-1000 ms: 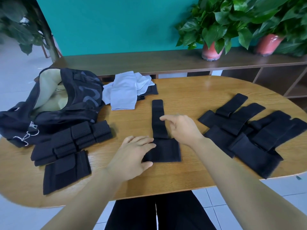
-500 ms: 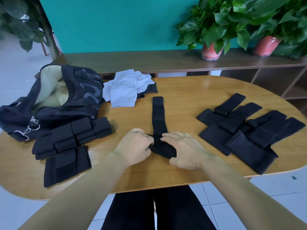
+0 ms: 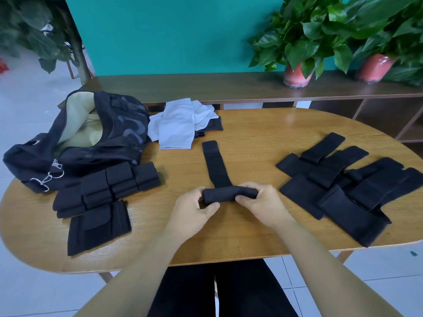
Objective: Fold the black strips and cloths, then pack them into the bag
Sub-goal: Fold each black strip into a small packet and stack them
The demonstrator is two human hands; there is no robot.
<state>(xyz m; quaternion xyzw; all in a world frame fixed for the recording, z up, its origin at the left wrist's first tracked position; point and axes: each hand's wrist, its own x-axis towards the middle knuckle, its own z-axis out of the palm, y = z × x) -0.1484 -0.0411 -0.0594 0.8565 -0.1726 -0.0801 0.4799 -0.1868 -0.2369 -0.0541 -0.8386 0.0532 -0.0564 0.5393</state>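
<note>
Both hands on the rolled end of one strip, its tail running straight away from me.

My left hand [image 3: 194, 208] and right hand [image 3: 261, 202] each pinch one end of the roll [image 3: 230, 194], thumbs under and fingers curled over the top, so both grips are closed on the strip [image 3: 215, 165]. The roll lies crosswise just above the surface [image 3: 263, 145]; the unrolled tail runs lengthwise from the roll's middle toward the pale cloths [image 3: 178, 126]. I judge the next turn must go forward along that tail, both hands equally near. Left of the roll sit the folded strips [image 3: 107, 186], with the open bag [image 3: 87, 143] beyond them; right of the roll lies the unfolded pile [image 3: 343, 186].
</note>
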